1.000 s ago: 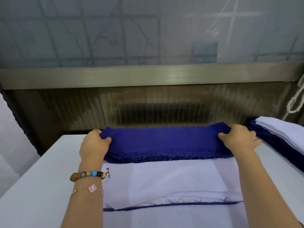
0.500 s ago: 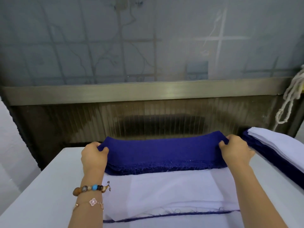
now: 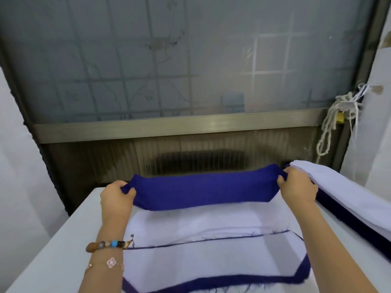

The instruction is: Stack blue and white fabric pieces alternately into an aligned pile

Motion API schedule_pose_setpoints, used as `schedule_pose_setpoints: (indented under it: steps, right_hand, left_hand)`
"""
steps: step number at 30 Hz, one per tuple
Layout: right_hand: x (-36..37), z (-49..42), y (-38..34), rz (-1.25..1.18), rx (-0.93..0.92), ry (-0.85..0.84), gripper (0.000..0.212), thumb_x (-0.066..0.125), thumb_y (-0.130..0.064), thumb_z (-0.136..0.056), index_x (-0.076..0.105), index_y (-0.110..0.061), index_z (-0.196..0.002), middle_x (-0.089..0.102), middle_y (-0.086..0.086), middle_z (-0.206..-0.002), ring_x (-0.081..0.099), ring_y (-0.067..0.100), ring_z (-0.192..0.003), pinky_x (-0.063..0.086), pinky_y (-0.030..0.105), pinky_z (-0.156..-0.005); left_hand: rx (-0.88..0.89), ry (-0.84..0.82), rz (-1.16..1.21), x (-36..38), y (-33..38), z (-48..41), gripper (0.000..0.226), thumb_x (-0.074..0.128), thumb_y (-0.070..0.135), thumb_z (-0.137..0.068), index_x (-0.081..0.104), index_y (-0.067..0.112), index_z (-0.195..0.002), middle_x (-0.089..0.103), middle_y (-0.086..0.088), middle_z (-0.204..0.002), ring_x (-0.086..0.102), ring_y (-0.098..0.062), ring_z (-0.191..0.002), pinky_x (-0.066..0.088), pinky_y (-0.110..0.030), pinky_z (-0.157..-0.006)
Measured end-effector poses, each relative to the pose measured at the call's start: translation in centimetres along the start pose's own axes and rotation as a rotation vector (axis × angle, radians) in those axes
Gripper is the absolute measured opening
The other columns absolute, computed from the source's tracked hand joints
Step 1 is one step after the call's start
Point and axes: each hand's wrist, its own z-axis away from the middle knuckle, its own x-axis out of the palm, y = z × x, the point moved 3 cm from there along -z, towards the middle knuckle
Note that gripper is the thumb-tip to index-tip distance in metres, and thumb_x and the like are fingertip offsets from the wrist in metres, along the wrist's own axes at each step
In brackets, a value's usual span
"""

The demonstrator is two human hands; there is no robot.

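We hold the blue fabric piece (image 3: 203,189) stretched above the far end of the pile (image 3: 201,222), raised higher than a moment ago (its frayed hem now out of sight). Our left hand (image 3: 115,195) and right hand (image 3: 296,187) each pinch a top corner. The side stack (image 3: 349,193) lies just right.

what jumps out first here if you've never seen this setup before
The deep blue fabric piece catches the eye first, stretched between the left hand and right hand, each gripping one end, over the far edge of the pile. That pile shows a white top layer with blue edges peeking out, on a white table. At the right edge lies a second stack, white over blue.
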Motion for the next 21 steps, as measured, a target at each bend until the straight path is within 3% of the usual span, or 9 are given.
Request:
schedule_pose_setpoints:
  steps: [3,6,9,16,21]
  right_hand:
    - [-0.3,2.1,1.6,0.044,0.003,-0.058,0.015,0.052,-0.020,-0.096,0.060,-0.007,-0.099,0.066,0.014,-0.098,0.057,0.034,-0.094,0.034,0.037,-0.077]
    - [-0.7,4.7,3.5,0.112,0.016,-0.142,0.016,0.050,-0.022,-0.096,0.057,-0.012,-0.084,0.061,0.006,-0.083,0.054,0.026,-0.080,0.036,0.033,-0.072]
    - [-0.6,7.0,5.3,0.132,0.037,-0.226,0.013,0.049,-0.024,-0.097,0.058,-0.016,-0.092,0.058,0.002,-0.085,0.054,0.022,-0.081,0.043,0.034,-0.078]
    - [0.4,10.4,8.5,0.063,0.084,-0.276,0.017,0.047,-0.022,-0.096,0.056,-0.016,-0.083,0.057,-0.003,-0.075,0.056,0.024,-0.078,0.036,0.031,-0.071]
    - [1.4,11.6,8.9,0.004,0.045,-0.206,0.012,0.044,-0.023,-0.096,0.055,-0.021,-0.099,0.063,-0.004,-0.089,0.056,0.021,-0.084,0.035,0.031,-0.074]
  left_hand:
    - [0.011,-0.014,-0.026,-1.2,-0.7,2.1,0.014,0.065,0.004,-0.087,0.067,-0.006,-0.097,0.060,-0.014,-0.083,0.053,-0.024,-0.078,0.038,-0.033,-0.068]
    - [-0.032,-0.061,-0.045,-2.2,-2.1,4.7,0.014,0.067,0.005,-0.087,0.066,-0.004,-0.097,0.064,-0.016,-0.089,0.056,-0.025,-0.080,0.042,-0.034,-0.071]
    - [-0.065,-0.096,-0.072,-3.0,-3.7,7.2,0.011,0.068,0.006,-0.086,0.066,-0.002,-0.093,0.064,-0.013,-0.087,0.056,-0.024,-0.079,0.043,-0.033,-0.072]
    - [-0.096,-0.148,-0.083,-3.4,-6.2,10.4,0.005,0.067,0.003,-0.084,0.065,0.002,-0.079,0.063,-0.009,-0.073,0.055,-0.022,-0.069,0.038,-0.030,-0.062]
    - [-0.102,-0.190,-0.070,-2.3,-7.6,11.7,0.013,0.064,-0.002,-0.081,0.060,0.001,-0.069,0.061,-0.011,-0.065,0.055,-0.026,-0.064,0.039,-0.031,-0.059]
